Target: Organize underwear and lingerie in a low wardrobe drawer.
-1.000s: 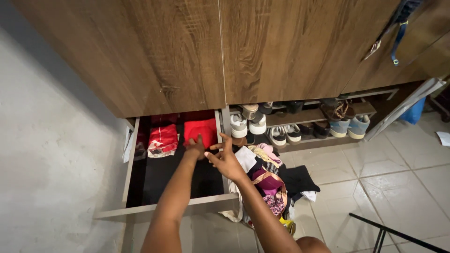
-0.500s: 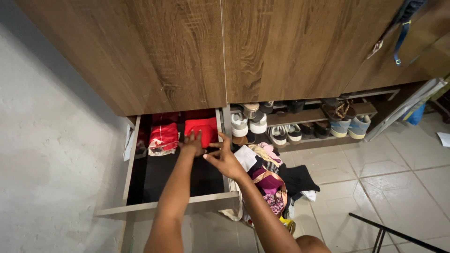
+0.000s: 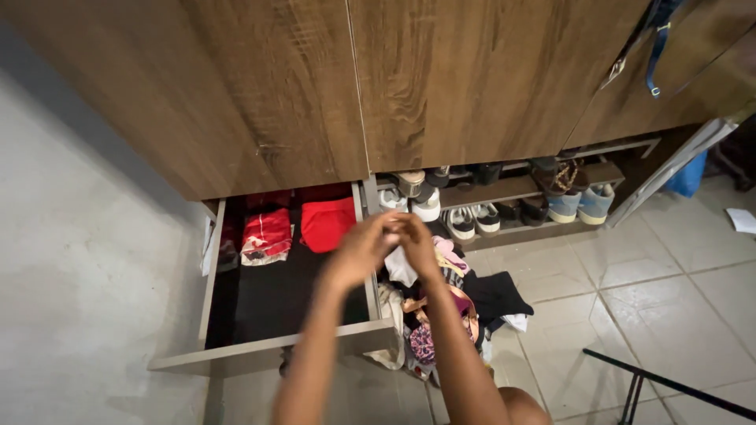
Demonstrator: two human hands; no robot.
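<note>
My left hand and my right hand meet fingertip to fingertip above the right wall of an open drawer. Motion blur hides whether anything is pinched between them. Just under the hands a white cloth lies on top of a heap of mixed clothes on the floor beside the drawer. At the back of the drawer are a folded red garment and a red and white folded garment. The drawer's front part is dark.
A brown wooden wardrobe rises above the drawer. To the right, low shelves hold several pairs of shoes. A black garment lies on the tiled floor. A black metal frame stands at the lower right, and a grey wall is on the left.
Both hands have lifted out of the drawer and moved right, coming together above its right wall and the clothes heap.
</note>
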